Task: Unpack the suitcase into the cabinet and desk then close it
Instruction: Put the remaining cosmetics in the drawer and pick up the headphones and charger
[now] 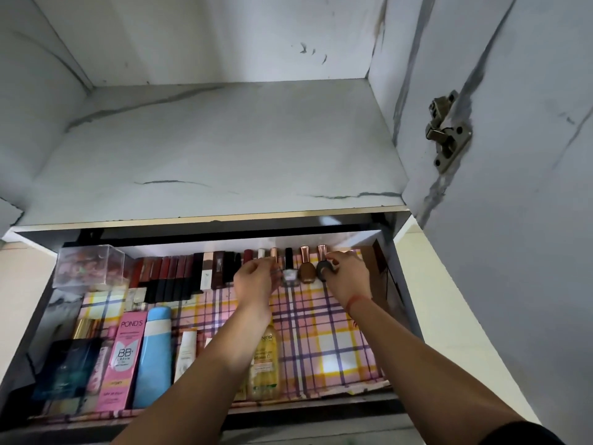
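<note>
An open drawer (390, 274) lined with pink plaid paper (324, 342) holds cosmetics. Along its back edge stands a row of lipsticks (167, 271) and nail polish bottles (305, 268). My left hand (256, 279) reaches to that row and pinches a small bottle with a rose-gold cap (274, 253). My right hand (348, 276) grips a dark round nail polish bottle (324, 268) at the right end of the row. The suitcase is out of view.
A clear plastic box (88, 268) sits at the drawer's back left. A pink Pond's BB tube (123, 351), a blue bottle (154, 354) and a yellow Garnier bottle (264, 361) lie at the front. Above is a bare cabinet shelf (224, 149); the cabinet door (513, 155) stands open right.
</note>
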